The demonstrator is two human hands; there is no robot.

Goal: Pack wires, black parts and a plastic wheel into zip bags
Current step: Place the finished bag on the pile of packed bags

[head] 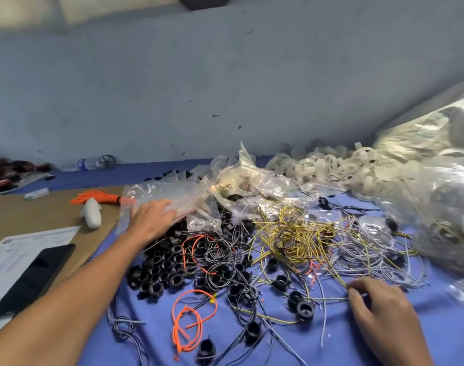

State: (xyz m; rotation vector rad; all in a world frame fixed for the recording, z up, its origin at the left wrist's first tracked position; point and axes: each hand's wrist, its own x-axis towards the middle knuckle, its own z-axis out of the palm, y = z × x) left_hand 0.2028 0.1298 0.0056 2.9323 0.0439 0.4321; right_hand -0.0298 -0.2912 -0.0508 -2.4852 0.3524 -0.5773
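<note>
My left hand [152, 217] reaches far forward and rests on a stack of clear zip bags [167, 194], fingers curled over its near edge. Just below it lies a heap of black ring parts [164, 268]. Tangles of yellow wires [291, 233], grey wires [370, 249] and loose orange wires [191, 320] spread over the blue cloth [442, 307]. My right hand [381, 310] lies at the lower right, fingers curled down on thin wires near a black part [304, 309]. White plastic wheels [320, 165] are piled at the back.
A large clear bag of parts [436, 180] bulges at the right. On the left a cardboard sheet [48, 212] carries a phone [35, 278], papers [19, 249], a white wad and an orange wire bundle [93, 196]. A water bottle [85, 163] lies by the wall.
</note>
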